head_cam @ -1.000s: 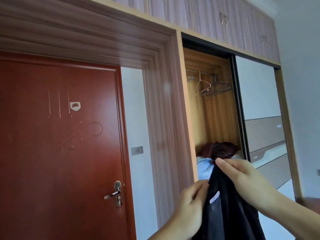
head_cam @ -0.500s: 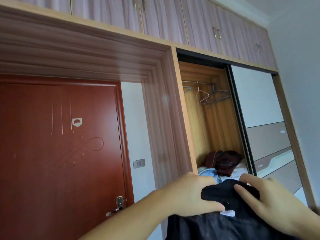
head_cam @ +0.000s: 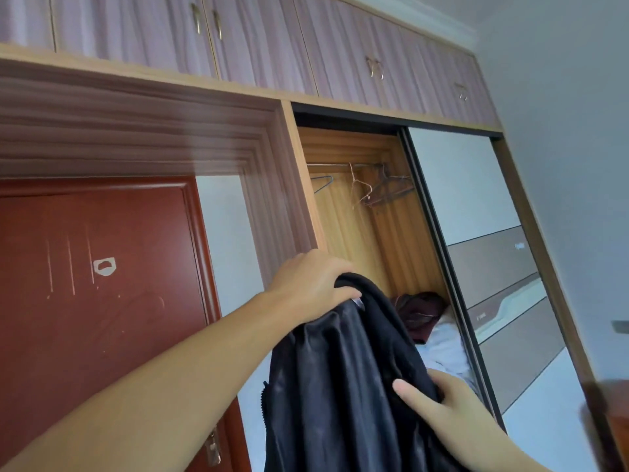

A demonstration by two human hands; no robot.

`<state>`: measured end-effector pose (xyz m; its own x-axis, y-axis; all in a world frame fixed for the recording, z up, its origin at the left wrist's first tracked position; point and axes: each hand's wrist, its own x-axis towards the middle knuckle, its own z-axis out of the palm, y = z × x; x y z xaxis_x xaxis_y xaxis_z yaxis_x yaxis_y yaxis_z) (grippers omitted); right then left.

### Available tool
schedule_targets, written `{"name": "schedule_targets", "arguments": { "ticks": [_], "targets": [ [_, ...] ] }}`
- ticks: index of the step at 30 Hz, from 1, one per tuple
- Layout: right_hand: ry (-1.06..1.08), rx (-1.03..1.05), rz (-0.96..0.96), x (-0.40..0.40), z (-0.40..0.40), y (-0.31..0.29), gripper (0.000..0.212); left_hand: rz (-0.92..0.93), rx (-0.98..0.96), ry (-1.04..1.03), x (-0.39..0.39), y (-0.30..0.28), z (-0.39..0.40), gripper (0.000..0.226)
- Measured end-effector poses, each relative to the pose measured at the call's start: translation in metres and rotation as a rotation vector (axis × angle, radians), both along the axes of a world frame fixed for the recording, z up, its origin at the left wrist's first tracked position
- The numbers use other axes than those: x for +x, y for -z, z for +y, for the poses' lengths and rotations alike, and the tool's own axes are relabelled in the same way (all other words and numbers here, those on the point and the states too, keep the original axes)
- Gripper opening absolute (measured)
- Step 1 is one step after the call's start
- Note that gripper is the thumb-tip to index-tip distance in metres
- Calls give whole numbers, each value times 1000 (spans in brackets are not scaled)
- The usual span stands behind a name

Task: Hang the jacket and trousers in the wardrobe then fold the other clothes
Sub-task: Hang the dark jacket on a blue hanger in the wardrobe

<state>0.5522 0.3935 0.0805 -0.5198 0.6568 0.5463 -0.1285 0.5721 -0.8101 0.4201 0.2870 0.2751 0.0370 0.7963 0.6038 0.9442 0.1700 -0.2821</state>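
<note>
A black jacket (head_cam: 343, 379) with a shiny lining hangs in front of the open wardrobe (head_cam: 371, 233). My left hand (head_cam: 313, 284) grips its collar from above, raised at the wardrobe's left edge. Lower down, my right hand (head_cam: 439, 400) holds the jacket's right side, thumb on the fabric. Inside the wardrobe a rail (head_cam: 340, 164) carries several empty wire hangers (head_cam: 377, 189). A dark maroon garment (head_cam: 420, 310) lies on pale blue and white clothes (head_cam: 442, 352) on the wardrobe's floor.
A red door (head_cam: 102, 284) with a metal handle (head_cam: 212, 447) stands at the left. The sliding wardrobe door (head_cam: 493, 253) covers the right half. Purple upper cabinets (head_cam: 272, 42) run along the top. A dark blurred object (head_cam: 602, 420) sits at the right edge.
My left hand has risen with the jacket's collar toward the wardrobe opening. My right hand has dropped from the collar to the jacket's side. The view has tilted upward.
</note>
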Motion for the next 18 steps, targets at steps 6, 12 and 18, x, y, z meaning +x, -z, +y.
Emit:
{"name": "schedule_targets", "arguments": {
  "ticks": [6, 12, 18],
  "targets": [
    [-425, -390, 77, -44, 32, -21, 25, -53, 168, 5, -44, -13, 40, 26],
    [-545, -549, 92, -103, 106, -32, 34, -140, 262, 69, -101, -18, 100, 22],
    [-51, -117, 69, -108, 191, -87, 35, -257, 308, 90, -159, -29, 163, 15]
  ]
}}
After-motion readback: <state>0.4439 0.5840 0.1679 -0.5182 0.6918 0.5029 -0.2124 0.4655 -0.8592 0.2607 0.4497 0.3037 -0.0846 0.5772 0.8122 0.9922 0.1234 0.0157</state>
